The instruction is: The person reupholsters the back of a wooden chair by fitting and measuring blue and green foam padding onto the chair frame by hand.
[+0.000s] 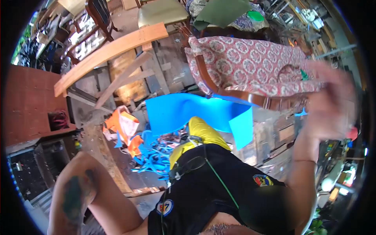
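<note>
Strands point(58, 118), reddish, inside brown cabinet point(29, 105), blurred right hand point(329, 107) before floral sofa point(250, 58), grip unclear.

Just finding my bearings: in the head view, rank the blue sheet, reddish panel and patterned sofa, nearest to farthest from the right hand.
From the right hand:
1. Patterned sofa, just left.
2. Blue sheet, centre.
3. Reddish panel, far left.

A black short-sleeved shirt point(203, 192) with a round blue-and-white badge point(165, 207) at left and a multicoloured emblem point(263, 180) at right tops the wearer's yellow legwear point(207, 135), as eyeglasses point(189, 166) hang from a thin, partly green cord point(221, 183).
</note>
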`<state>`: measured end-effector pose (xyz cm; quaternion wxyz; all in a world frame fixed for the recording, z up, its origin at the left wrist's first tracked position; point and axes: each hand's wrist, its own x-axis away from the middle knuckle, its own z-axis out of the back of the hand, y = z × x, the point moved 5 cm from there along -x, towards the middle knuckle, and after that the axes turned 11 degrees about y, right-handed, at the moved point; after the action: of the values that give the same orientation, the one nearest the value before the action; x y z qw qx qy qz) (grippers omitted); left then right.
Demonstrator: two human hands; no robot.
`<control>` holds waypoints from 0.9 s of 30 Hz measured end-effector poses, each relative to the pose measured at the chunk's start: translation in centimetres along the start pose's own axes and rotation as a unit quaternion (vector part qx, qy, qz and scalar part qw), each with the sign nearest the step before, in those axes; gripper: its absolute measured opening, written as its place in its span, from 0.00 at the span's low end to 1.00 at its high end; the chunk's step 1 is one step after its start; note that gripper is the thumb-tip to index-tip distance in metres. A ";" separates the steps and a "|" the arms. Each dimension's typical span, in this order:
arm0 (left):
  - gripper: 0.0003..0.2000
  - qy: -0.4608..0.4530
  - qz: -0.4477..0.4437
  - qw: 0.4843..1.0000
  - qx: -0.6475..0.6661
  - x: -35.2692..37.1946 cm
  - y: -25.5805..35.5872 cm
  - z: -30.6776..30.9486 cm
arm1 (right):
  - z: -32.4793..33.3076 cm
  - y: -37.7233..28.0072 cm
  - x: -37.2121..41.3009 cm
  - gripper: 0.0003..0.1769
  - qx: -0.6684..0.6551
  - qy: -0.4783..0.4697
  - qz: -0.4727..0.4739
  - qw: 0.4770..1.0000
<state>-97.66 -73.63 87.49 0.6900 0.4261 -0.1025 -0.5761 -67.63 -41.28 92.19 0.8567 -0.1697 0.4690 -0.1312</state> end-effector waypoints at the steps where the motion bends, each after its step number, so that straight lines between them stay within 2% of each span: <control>1: 0.24 0.007 0.009 1.000 -0.003 -1.4 -0.3 -0.2 | 2.7 0.2 -3.5 0.22 0.000 0.075 -0.020 0.997; 2: 0.24 0.012 0.021 1.000 -0.001 -2.2 -1.0 -0.6 | 5.5 -2.3 -8.2 0.29 -0.100 0.017 0.087 0.991; 3: 0.24 0.016 0.031 0.999 -0.004 -3.0 -1.4 -0.7 | 5.9 -3.6 -10.5 0.28 -0.086 0.010 0.168 0.982; 6: 0.25 0.023 0.056 0.998 -0.016 -5.7 -2.0 -1.4 | 4.7 -2.1 -14.7 0.27 0.005 0.031 0.264 0.964; 17: 0.28 0.085 0.125 0.988 -0.037 -12.1 -2.0 -4.2 | 2.4 7.9 -22.1 0.22 0.084 0.036 0.291 0.952; 23: 0.29 0.094 0.078 0.991 -0.057 -16.3 -5.6 -6.0 | 1.2 9.7 -21.9 0.19 0.082 0.086 0.309 0.944; 27: 0.30 0.100 0.018 0.993 -0.057 -20.5 -8.1 -5.1 | -0.7 11.4 -22.5 0.18 0.058 0.119 0.306 0.943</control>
<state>-106.61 -52.90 85.77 0.7305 0.4392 -0.0075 -0.5229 -79.29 -22.41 104.24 0.8018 0.0492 0.5886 0.0909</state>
